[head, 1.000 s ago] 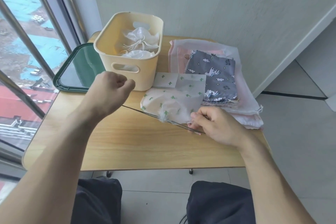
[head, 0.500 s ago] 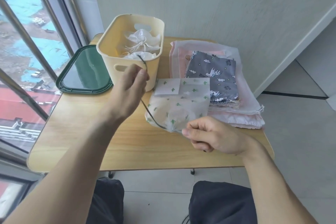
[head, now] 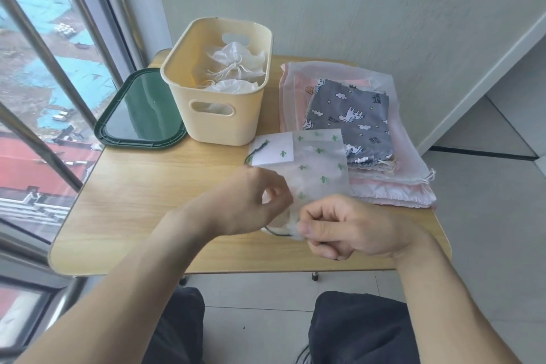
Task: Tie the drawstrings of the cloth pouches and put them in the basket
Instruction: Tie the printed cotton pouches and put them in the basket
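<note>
Cactus-print pouch (head: 317, 170) flat on table (head: 153, 204), just right of basket (head: 220, 115). Gathered near end pinched in right hand (head: 344, 229) grip; left hand (head: 254, 202) grip curled at dark drawstring (head: 257, 151), blurred. Two tied white pouches (head: 236, 63) inside basket.

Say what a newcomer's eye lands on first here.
Both hands, left hand and right hand, meet at the table's near edge, pinching the gathered mouth of a sheer cactus-print pouch and its dark drawstring. Behind, a cream basket already holds white tied pouches; a stack of flat pouches lies to its right.
</note>
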### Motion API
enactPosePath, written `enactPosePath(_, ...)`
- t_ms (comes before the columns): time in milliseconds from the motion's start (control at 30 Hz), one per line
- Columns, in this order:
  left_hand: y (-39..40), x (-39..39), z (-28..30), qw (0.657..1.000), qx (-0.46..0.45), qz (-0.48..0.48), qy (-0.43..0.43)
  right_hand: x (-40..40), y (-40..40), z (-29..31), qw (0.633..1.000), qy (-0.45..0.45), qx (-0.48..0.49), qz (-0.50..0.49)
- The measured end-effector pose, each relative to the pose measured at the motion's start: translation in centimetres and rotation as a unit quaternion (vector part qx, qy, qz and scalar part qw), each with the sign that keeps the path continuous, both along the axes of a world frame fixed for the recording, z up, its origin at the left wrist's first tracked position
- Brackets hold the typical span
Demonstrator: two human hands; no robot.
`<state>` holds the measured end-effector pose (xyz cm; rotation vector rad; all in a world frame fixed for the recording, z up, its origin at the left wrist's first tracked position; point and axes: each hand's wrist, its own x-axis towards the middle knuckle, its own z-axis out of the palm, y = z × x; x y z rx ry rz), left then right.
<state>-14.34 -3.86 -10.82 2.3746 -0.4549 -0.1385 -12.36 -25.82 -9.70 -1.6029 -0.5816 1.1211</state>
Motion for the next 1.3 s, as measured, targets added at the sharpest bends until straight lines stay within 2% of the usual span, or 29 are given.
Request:
enactPosePath(133, -0.8, 0.2, -0.9, 0.997, 0.022, -0.04, 0.059, 0.8, -0.7, 0.8, 0.995, 0.021, 0.084, -0.054)
enactPosePath(267, -1.1, 0.0, -1.0, 0.99, 0.102, -0.075, 0.065, 2.4, 0.3, 0.5, 0.967, -0.04, 0.143, -0.207)
enactPosePath(367, -1.0, 0.0, -1.3, 0.989, 0.115, -0.084, 0.036, 3.8, 1.6, -0.8, 0.942, -0.171, 0.056, -0.285)
enactPosePath(467, -0.9, 0.1, -1.5, 0.988, 0.117, -0.091, 0.039, 4.9, 2.2, -2.4, 0.9, -0.325, -0.064, -0.283)
enactPosePath(533, -0.9, 0.1, -1.4, 0.988, 0.119, -0.092, 0.043, 5.3, 2.1, -2.7, 0.883, -0.372, -0.073, -0.276)
enactPosePath(633, -0.7, 0.1, -1.0, 0.99, 0.091, -0.07, 0.077, 5.4, 2.1, -2.3, 0.883, -0.363, 0.021, -0.297)
enactPosePath(733, -0.3, 0.2, -0.8, 0.992, 0.027, -0.035, 0.116, 5.2, 1.7, -1.9, 0.847, -0.377, 0.066, -0.369)
enactPosePath(800, -0.2, 0.2, -0.8, 0.994, 0.013, -0.031, 0.105, 5.0, 1.4, -1.7, 0.831, -0.377, 0.047, -0.407)
enactPosePath(867, -0.1, 0.3, -1.0, 0.995, 0.011, -0.031, 0.094, 5.1, 0.8, -1.5, 0.83, -0.382, 0.018, -0.407)
enactPosePath(1033, 0.2, 0.4, -1.0, 0.992, -0.018, -0.025, 0.123, 6.3, -0.1, -1.5, 0.862, -0.355, 0.02, -0.362)
enactPosePath(1133, 0.1, 0.3, -0.6, 0.989, 0.023, -0.059, 0.135, 7.2, 0.0, -1.5, 0.864, -0.346, 0.043, -0.363)
enactPosePath(1233, -0.3, 0.1, -0.8, 0.991, 0.042, -0.057, 0.115, 7.8, 0.1, -1.8, 0.845, -0.383, 0.007, -0.374)
enactPosePath(1300, -0.3, 0.2, -1.0, 0.993, 0.01, -0.037, 0.113, 7.7, 0.2, -1.7, 0.808, -0.441, -0.029, -0.39)
